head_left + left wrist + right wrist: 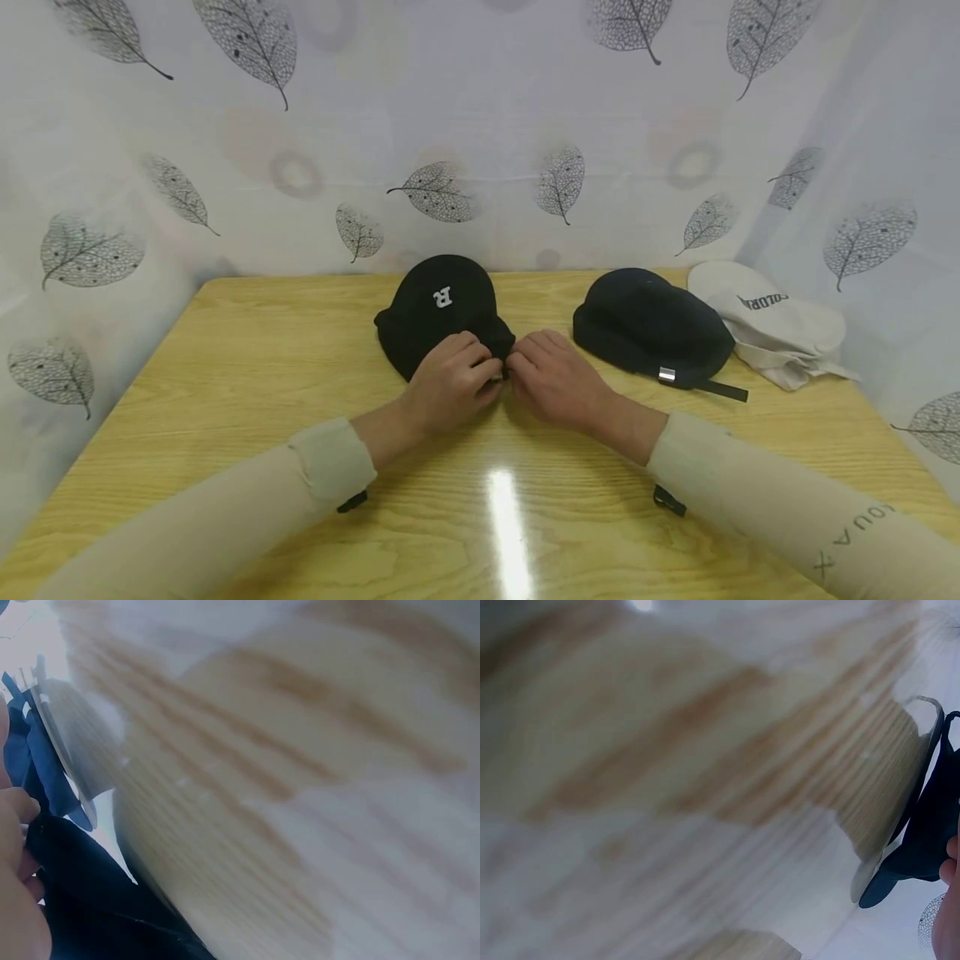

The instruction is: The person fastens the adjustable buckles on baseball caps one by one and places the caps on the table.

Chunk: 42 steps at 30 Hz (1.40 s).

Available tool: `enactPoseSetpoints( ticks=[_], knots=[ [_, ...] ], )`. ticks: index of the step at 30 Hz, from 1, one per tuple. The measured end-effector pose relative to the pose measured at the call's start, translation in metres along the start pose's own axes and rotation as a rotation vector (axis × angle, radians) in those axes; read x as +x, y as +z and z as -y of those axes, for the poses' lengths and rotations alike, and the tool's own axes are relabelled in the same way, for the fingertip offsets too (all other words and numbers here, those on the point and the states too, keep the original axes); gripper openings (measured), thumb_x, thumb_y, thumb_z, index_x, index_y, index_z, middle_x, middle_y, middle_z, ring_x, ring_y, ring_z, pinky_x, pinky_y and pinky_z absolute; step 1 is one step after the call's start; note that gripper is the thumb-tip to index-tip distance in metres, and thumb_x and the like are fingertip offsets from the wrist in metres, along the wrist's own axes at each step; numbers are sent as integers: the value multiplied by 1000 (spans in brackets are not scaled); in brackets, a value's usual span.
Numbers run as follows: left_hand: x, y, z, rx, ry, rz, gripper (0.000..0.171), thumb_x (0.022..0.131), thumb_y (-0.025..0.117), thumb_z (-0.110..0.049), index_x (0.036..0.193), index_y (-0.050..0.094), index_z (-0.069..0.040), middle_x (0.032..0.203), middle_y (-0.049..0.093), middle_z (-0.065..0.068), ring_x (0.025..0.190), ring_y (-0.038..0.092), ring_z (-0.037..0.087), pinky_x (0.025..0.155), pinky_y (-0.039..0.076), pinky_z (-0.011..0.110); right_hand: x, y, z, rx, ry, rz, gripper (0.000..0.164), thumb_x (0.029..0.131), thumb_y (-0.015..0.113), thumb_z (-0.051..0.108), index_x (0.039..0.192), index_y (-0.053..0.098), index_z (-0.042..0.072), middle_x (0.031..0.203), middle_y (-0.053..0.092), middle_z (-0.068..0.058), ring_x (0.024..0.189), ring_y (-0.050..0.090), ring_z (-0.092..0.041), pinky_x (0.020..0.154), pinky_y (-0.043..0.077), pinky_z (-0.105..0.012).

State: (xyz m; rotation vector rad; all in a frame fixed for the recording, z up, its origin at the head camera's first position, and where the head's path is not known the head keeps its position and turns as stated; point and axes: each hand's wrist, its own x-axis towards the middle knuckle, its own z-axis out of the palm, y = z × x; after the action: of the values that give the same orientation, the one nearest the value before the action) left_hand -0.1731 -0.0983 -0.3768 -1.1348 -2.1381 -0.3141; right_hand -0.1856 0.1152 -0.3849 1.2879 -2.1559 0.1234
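A black cap point(431, 304) with a white letter R lies at the middle back of the table. My left hand point(455, 372) pinches the cap's edge at its near right side, where a small light bit shows by the fingertips. Close beside it, my right hand point(555, 379) has curled fingers on the same edge. In the left wrist view, fingers point(15, 825) grip dark cloth of the cap point(97, 892). Only a little of the right hand point(949, 900) enters the right wrist view, against a dark cap point(922, 832). The pinched part is mostly hidden.
A second dark cap point(648, 325) with a metal buckle and loose strap lies right of my hands. Beside it, partly overlapped, is a cream cap point(780, 312) with dark lettering. A leaf-patterned cloth point(480, 125) hangs behind the wooden table point(247, 367).
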Motion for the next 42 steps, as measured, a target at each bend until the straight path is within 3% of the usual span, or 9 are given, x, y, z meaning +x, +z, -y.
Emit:
enactPoseSetpoints(
  ticks=[11,23,42],
  knots=[
    [0,1,-1,0,-35,21,19,76,83,-18,87,70,-10,85,69,2,83,60,19,82,50,34,-1,0,1,-25,9,2,30,104,37,20,92,61,7,93,61,-6,91,58,-25,85,46,-38],
    [0,2,-1,-27,-24,14,18,75,84,-15,83,70,-9,81,68,2,82,60,19,87,50,34,0,0,1,-31,-15,5,22,101,45,18,91,61,7,91,60,-6,88,57,-25,83,46,-37],
    [-2,3,1,-48,-25,-1,13,75,81,-10,82,70,-10,82,68,2,83,60,19,87,50,35,0,1,1,-52,5,6,27,99,37,18,87,59,7,88,60,-7,87,57,-26,84,45,-39]
  ],
)
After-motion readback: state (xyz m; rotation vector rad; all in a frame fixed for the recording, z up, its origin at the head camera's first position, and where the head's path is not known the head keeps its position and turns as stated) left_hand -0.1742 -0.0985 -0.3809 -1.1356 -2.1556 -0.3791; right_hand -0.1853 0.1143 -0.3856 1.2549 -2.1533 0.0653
